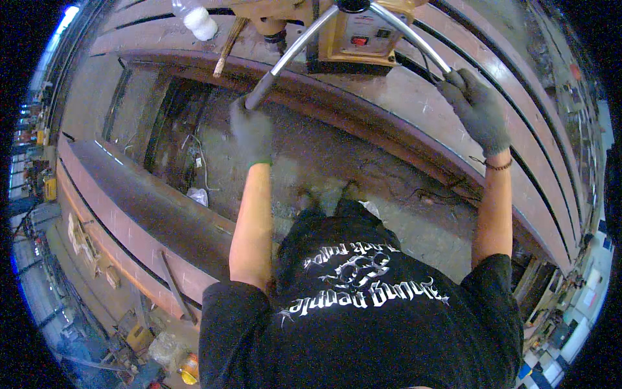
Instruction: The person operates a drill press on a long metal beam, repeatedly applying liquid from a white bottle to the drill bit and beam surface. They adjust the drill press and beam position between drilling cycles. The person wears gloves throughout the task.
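Dim, warm workshop light, bluish daylight glare at the left rim, strong fisheye bending, slight blur.

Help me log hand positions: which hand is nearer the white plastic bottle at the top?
Left. The left hand grips a feed handle below the white plastic bottle; the right hand grips another handle far across the yellow drill.

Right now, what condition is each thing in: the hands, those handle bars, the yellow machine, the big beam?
Left hand: gloved, closed on the end of one handle bar.
Right hand: gloved, gripping the other handle bar.
Left handle bar: slanting down from the hub.
Right handle bar: slanting down to the glove.
Yellow drill machine: standing upright on the steel beam.
Steel beam: lying flat, rusty.
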